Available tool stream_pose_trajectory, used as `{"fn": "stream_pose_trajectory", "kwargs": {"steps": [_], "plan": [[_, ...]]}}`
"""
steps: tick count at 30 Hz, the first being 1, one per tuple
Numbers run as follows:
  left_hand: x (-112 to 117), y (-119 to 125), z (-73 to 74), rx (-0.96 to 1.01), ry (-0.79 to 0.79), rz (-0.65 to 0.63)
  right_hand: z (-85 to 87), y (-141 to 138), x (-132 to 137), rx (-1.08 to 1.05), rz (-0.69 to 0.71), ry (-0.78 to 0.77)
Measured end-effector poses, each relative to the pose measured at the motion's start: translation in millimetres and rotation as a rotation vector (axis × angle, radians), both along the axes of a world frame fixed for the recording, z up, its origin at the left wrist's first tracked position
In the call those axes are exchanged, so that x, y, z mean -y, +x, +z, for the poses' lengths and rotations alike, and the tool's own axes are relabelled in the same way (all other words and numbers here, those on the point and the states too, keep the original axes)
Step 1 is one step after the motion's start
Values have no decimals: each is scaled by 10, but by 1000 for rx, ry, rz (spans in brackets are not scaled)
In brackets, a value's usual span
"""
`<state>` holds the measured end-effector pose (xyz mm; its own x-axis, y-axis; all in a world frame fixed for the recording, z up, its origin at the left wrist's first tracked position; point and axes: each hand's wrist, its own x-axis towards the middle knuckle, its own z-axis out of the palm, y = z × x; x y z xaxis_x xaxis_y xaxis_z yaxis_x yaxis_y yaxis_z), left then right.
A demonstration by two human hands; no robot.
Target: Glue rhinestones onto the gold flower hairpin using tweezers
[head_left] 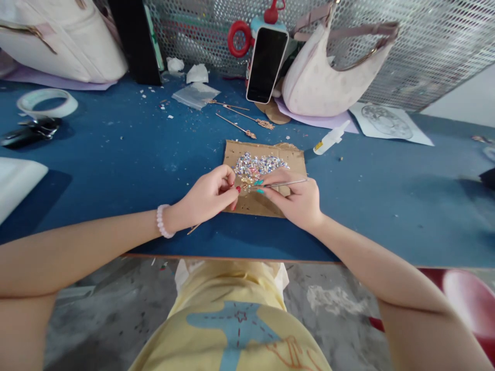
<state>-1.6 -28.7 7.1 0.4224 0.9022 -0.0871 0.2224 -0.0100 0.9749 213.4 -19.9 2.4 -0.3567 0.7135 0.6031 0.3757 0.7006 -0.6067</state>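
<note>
Gold pin (194,229) slants up rightward through the left hand (211,195), fingers pinched on it; over the cardboard (261,207), its head (245,187) apparently (the detail is tiny) meets near-level tweezers (284,183), clamped in the fingers of the right hand (303,200).

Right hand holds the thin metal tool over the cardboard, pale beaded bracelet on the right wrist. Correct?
One error: the head view shows the pale beaded bracelet on the wrist of the left hand, not the right. The right hand does hold the thin metal tool over the cardboard.
</note>
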Motion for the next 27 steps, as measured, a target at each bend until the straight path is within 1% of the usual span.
{"fn": "stream_pose_trajectory", "kwargs": {"steps": [12, 21, 27], "plan": [[-2, 5, 2, -28, 18, -33, 9, -10, 5, 70, -15, 51], [5, 6, 18, -63, 49, -33, 43, -21, 28, 101, -38, -18], [7, 6, 21, -68, 53, -40, 31, -21, 20, 89, -13, 30]]}}
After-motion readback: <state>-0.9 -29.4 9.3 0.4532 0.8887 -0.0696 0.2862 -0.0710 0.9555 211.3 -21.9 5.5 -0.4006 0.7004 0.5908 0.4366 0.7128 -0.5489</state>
